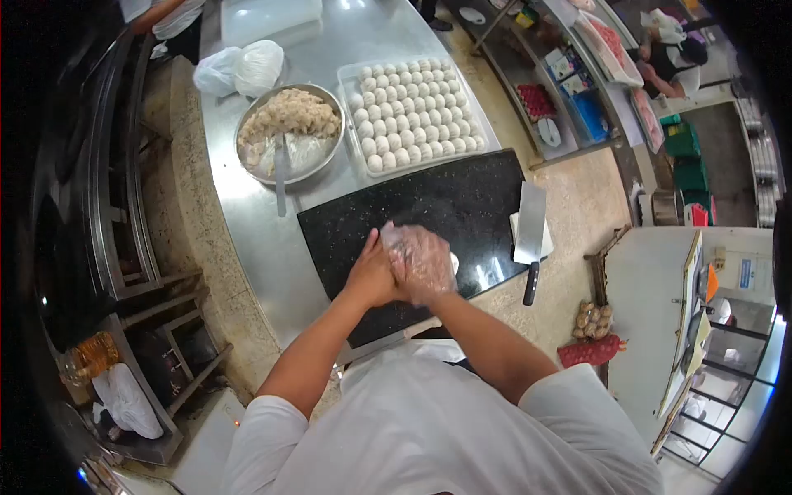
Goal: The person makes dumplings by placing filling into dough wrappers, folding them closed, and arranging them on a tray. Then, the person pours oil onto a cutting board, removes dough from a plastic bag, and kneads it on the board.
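Observation:
My left hand [373, 274], bare, is over the black board [346, 223], its fingers closed up against my right hand. My right hand [421, 262] wears a clear plastic glove, and its curled fingers overlap the left. Whatever lies between the two palms is hidden. A small white piece [454, 263] peeks out at the right hand's outer edge; most of it is covered. Beyond the board, a plastic tray [343, 87] holds rows of round white dough balls [412, 111]. Left of it, a metal bowl [337, 148] contains pale, chunky filling [293, 114] and a flat metal spatula [280, 177].
A cleaver [530, 223] rests along the board's right edge, its black handle overhanging the table. White plastic bags [256, 68] and a translucent container [268, 23] stand farther back on the steel table [227, 210]. Shelves [569, 144] are at right; other people are in the background.

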